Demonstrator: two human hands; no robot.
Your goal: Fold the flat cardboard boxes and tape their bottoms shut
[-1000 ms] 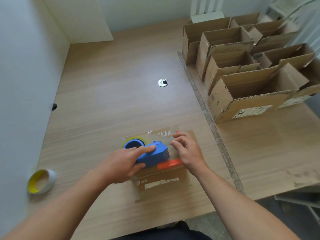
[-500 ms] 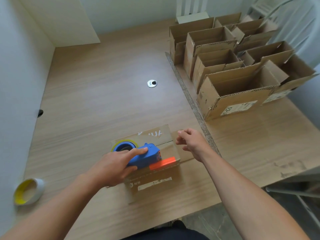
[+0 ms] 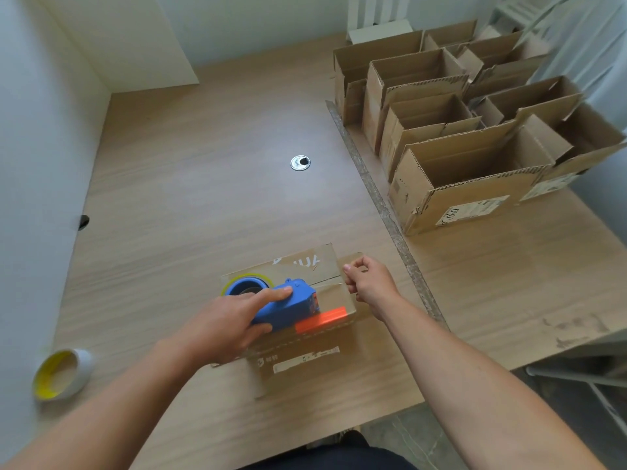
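left hand (image 3: 230, 325) grips the blue tape dispenser (image 3: 288, 308), index finger along its top, pressing it onto the cardboard box (image 3: 305, 266) near the table (image 3: 203, 164) front edge. right hand (image 3: 368, 283), fingers curled, pinches the tape end (image 3: 351, 261) at the box's right edge.

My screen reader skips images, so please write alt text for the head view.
A person's left hand grips a blue tape dispenser on a cardboard box lying on a wooden table, while the right hand pinches the tape end. Open boxes stand at right.
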